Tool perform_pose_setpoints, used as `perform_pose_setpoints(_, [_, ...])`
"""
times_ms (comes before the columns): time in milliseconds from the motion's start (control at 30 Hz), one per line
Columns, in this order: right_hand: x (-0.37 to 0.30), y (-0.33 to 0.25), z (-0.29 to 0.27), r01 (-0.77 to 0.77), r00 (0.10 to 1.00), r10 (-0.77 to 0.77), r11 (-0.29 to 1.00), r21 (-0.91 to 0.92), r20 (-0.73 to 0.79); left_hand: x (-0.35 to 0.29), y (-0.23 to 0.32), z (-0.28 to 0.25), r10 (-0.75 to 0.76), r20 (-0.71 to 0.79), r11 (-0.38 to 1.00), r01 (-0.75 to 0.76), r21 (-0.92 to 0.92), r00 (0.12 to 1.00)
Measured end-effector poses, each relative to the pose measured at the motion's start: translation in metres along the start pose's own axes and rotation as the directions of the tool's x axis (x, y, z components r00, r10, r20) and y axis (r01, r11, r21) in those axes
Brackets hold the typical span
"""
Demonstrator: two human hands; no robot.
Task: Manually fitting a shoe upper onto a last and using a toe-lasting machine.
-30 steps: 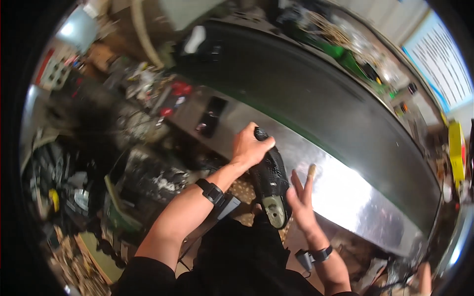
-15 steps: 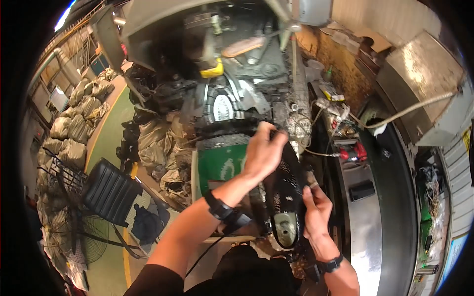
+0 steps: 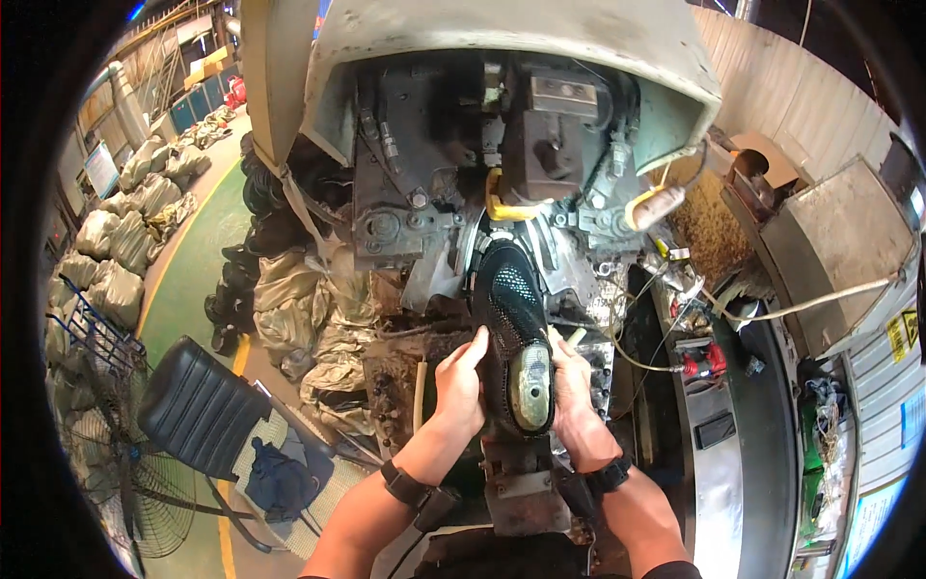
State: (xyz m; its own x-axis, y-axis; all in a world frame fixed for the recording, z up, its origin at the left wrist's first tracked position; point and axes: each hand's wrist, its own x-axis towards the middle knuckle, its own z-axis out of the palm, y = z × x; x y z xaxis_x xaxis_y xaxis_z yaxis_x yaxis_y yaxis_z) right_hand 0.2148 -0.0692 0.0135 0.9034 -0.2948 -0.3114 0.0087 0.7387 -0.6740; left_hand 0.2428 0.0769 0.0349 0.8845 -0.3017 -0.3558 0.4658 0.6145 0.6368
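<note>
A black mesh shoe upper (image 3: 511, 289) is stretched over a pale greenish shoe last (image 3: 531, 386), whose heel end, with a small hole in it, points toward me. Its toe end lies within the metal jaws (image 3: 552, 253) of a machine. My left hand (image 3: 461, 384) grips the upper's left side near the heel, thumb pointing forward. On the opposite side my right hand (image 3: 574, 386) holds it, with the fingers partly hidden behind the upper and last. Just above the toe sits a yellow curved part (image 3: 511, 207) of the machine.
A big machine hood (image 3: 521, 29) overhangs the far side. To the right run a metal ledge (image 3: 714, 482) and a dark conveyor belt (image 3: 772, 463), with a red power tool (image 3: 704, 362) beside them. At left stand a black chair (image 3: 203, 391), a fan (image 3: 154, 482) and several sacks (image 3: 116, 241).
The upper on its last has moved forward, toe into the machine's jaws. My left hand has shifted from its toe end back to the left side. My view has turned toward the machine.
</note>
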Motion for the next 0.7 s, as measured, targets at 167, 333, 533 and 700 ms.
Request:
perform_pose_setpoints(167, [0.037, 0.007, -0.001, -0.011, 0.999, 0.012, 1.000, 0.017, -0.033, 0.040, -0.002, -0.005, 0.013, -0.137, 0.993, -0.028, -0.112, 0.990])
perform_pose_setpoints(333, [0.042, -0.001, 0.002, -0.077, 0.996, 0.077, 0.997, -0.005, -0.053, 0.055, 0.005, -0.004, -0.093, -0.087, 0.981, 0.076, -0.179, 0.992])
perform_pose_setpoints(533, [0.070, 0.016, -0.025, 0.039, 0.999, -0.042, 0.985, -0.168, -0.015, 0.086, -0.050, -0.033, 0.299, -0.190, 0.950, -0.273, 0.150, 0.935])
perform_pose_setpoints(700, [0.082, 0.033, -0.040, 0.060, 0.998, -0.058, 0.994, -0.095, 0.028, 0.099, -0.071, -0.041, 0.480, -0.242, 0.845, -0.370, 0.385, 0.843])
